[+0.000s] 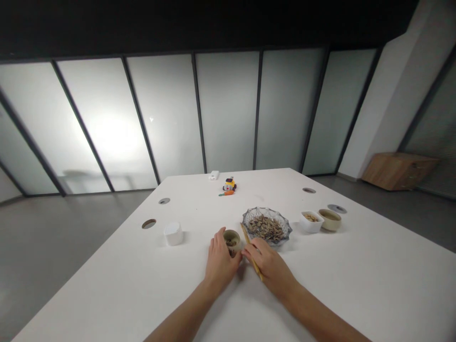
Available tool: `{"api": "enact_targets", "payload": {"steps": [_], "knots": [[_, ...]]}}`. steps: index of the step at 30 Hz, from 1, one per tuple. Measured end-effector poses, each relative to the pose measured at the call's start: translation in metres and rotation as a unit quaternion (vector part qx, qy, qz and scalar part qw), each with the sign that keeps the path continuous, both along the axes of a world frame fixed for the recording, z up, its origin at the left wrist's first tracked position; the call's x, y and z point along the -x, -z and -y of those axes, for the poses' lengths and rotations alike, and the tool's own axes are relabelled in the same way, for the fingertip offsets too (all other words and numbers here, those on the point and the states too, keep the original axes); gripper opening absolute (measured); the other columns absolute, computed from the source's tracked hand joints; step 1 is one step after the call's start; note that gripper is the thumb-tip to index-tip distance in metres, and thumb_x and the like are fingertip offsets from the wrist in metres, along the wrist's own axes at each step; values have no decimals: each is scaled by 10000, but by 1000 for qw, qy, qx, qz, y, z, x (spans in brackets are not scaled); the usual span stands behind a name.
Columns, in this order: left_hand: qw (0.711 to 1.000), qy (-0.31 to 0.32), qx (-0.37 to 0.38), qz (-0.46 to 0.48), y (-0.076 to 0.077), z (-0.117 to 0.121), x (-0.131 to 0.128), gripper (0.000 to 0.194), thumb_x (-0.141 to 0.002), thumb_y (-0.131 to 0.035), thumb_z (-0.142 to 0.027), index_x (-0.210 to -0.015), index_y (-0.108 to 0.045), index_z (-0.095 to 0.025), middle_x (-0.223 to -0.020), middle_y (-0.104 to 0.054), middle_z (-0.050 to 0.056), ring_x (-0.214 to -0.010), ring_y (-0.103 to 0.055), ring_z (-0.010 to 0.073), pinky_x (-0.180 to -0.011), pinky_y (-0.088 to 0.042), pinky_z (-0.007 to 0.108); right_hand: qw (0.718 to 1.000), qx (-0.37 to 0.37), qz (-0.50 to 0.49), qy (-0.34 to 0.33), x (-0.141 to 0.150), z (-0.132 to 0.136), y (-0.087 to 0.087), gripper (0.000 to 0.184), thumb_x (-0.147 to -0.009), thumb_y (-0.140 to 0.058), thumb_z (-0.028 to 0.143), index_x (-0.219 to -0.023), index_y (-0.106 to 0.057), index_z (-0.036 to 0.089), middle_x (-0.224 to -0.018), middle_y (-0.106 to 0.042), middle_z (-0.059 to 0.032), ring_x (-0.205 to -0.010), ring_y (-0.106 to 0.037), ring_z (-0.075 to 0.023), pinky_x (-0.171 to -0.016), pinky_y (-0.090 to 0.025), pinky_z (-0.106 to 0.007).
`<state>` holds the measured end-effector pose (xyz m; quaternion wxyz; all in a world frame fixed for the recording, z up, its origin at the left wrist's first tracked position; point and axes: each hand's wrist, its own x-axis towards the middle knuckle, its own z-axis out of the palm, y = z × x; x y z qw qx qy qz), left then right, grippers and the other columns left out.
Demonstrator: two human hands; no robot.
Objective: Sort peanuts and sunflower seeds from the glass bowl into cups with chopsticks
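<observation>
My left hand (221,259) is wrapped round a small beige cup (232,234) with some dark seeds inside. In my right hand (268,262) is a thin yellow wooden stick (245,233); whether it is one piece or a pair cannot be made out. Its far end points away from me, beside the rim of a scalloped clear glass bowl (287,231). Striped sunflower seeds (265,227) fill that bowl. The fingertips of my right hand are close to the cup's right side.
Right of the glass bowl stand a white square bowl (307,226) of pale kernels and a beige bowl (333,225). A white lidded container (173,234) is at left. Farther back are a yellow toy car (230,185), a toy carrot (227,193) and a white device (214,175).
</observation>
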<state>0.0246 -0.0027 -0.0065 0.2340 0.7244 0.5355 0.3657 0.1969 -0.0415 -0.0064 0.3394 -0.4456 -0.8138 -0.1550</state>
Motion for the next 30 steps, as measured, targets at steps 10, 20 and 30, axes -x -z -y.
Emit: {"api": "enact_targets", "payload": {"steps": [10,20,30], "knots": [[1000,3,6,-5,-1,0,1,780,-789,-660,-239,-1505,-397,-76,-1527,-521,208,-1428,-463,344,-1225,-345,456,987,27,-140,-70,-11,5,-15,224,-1085,-476,189,-932,-639,210,-871,-633,-43,-803,-651,-188,-735,-542,-303],[1000,1,3,-6,2,-1,3,778,-786,-647,-268,-1508,-404,-105,-1535,-523,202,-1429,-471,346,-1216,-356,464,957,32,-282,-67,-19,7,-18,163,-1053,-568,229,-943,-687,220,-883,-655,-29,-794,-660,-167,-726,-529,-267],[1000,-2,-8,1,5,-3,2,763,-791,-681,-291,-1484,-425,-98,-1498,-553,211,-1398,-505,357,-1198,-376,483,975,38,-193,-108,-11,-1,-14,202,-1094,-495,301,-1058,-681,232,-965,-699,-67,-924,-670,-216,-828,-560,-333]]}}
